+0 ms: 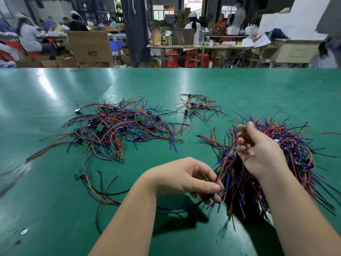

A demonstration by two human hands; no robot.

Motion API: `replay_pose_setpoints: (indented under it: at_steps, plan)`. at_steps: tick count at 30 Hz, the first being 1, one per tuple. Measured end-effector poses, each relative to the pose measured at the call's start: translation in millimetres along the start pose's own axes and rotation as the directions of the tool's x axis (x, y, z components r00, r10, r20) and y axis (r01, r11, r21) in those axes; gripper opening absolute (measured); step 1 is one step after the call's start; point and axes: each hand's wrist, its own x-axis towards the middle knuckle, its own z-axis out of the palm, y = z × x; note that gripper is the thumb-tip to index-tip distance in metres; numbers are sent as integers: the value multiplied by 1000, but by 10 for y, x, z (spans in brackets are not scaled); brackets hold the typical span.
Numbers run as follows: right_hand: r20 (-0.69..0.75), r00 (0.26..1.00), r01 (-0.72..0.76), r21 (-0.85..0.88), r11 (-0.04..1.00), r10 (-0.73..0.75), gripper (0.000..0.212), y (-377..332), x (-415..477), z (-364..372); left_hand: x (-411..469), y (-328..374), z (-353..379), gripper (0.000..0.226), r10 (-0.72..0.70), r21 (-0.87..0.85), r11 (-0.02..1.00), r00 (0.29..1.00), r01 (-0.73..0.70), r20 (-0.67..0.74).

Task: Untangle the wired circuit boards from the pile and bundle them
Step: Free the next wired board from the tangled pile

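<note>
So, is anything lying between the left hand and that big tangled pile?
Nothing visible: only bare green table separates the left hand from the pile. One stray board trails its wires off to the side, under that forearm.

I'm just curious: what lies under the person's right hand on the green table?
A dense bundle of red, blue and black wires with small circuit boards lies under the right hand. The hand and forearm cover the bundle's middle, so what is there cannot be seen.
</note>
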Motion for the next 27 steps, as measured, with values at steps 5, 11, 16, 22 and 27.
replay_pose_setpoints:
  at_steps: [5,11,16,22,27]
  plan:
    - [115,993,-10,-78,997,19,14,-95,4,-44,-80,32,-136,19,320,-439,810,921,-388,-222]
    - [490,863,51,-329,943,124,33,176,-294,183,11,108,-135,20,250,-538,443,675,-717,-694]
    - [442,895,-11,-95,995,52,15,262,-321,269,227,56,79,34,330,-106,768,532,-632,-780]
    - [364,930,-33,-72,997,57,12,166,-277,225,207,43,88,33,354,-20,867,644,-498,-679]
    - [334,941,-9,-123,992,50,12,109,-211,170,59,57,-77,40,260,-312,856,865,-412,-429]
